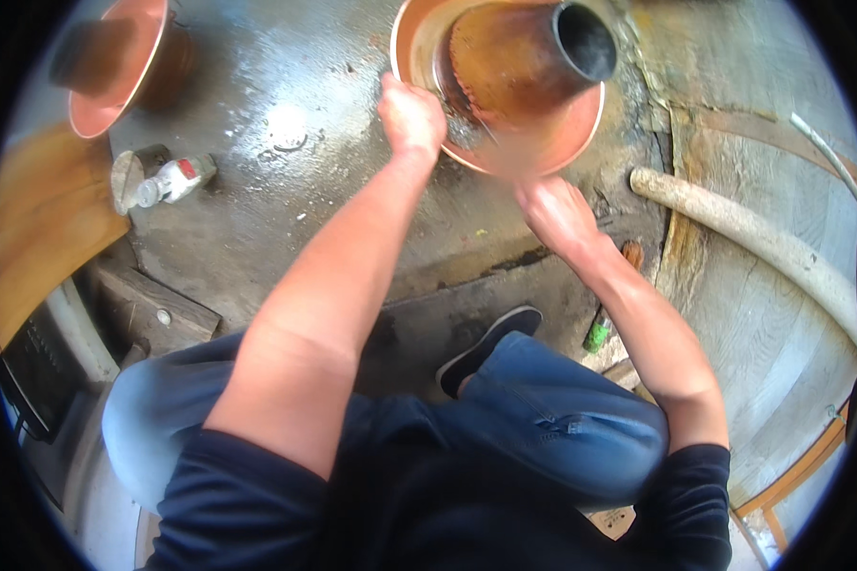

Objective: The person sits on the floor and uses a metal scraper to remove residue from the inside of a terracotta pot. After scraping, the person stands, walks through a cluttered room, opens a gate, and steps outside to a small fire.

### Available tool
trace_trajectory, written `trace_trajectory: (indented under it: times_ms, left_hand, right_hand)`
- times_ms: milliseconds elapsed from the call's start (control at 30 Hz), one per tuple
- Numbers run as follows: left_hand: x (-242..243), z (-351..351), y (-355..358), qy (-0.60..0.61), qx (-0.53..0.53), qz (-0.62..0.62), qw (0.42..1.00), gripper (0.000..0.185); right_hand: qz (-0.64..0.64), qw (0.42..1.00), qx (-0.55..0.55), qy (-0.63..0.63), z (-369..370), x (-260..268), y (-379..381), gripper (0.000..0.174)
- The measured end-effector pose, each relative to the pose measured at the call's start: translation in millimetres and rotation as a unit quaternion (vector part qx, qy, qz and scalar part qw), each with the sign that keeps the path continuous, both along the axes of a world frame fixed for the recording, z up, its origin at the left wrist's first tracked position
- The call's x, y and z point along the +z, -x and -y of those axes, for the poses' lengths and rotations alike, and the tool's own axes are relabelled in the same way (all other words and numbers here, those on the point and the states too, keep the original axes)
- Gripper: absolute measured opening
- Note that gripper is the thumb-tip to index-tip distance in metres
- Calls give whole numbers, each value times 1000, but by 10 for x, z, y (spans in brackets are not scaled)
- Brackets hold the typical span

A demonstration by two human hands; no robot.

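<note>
A wide copper-coloured metal basin (578, 139) with a pale rim lies at the top centre. Inside it stands a tilted conical metal chimney (503, 61), brownish at its base and dark round its open mouth. My left hand (413, 118) grips the basin's rim on the left side. At the lower rim is my right hand (557, 210), its fingers partly hidden by a blur, so whether it holds something does not show. A wet patch with bits of debris shows inside the basin beside the chimney.
Another copper-coloured basin (118, 107) stands at upper left. Below it lie a white plastic bottle (178, 180) and a round pale piece (127, 182). A brush-like tool with a green end (597, 335) lies by my right forearm. A long pale pole (750, 232) reaches in from the right.
</note>
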State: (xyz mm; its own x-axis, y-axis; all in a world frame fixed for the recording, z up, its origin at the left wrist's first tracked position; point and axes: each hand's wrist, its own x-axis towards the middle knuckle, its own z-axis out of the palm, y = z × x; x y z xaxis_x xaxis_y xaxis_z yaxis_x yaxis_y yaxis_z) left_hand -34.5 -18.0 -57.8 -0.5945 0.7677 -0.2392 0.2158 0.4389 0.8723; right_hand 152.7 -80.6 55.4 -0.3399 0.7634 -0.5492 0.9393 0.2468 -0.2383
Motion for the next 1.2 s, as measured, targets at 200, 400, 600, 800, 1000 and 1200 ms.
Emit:
trace_trajectory:
  times_ms: [200,400,600,800,1000,1200]
  left_hand:
    - [29,70,-49,31,6,-18,999,15]
    - [60,32,-35,27,-4,-7,1000,17]
    - [13,44,-1,13,-2,8,1000,17]
    - [26,-2,21,10,1,14,1000,16]
    - [3,17,-8,11,6,-5,1000,17]
    - [40,70,-64,21,1,-17,1000,17]
  right_hand:
    - [16,1000,-1,-12,52,55,-9,22]
    - [22,999,7,-27,75,9,-86,23]
    - [14,999,14,-29,17,-59,-8,27]
    - [-22,999,13,-46,-63,-155,15,29]
    - [-12,998,-7,-55,6,-45,94,27]
    - [12,998,-36,-39,160,-14,-20,26]
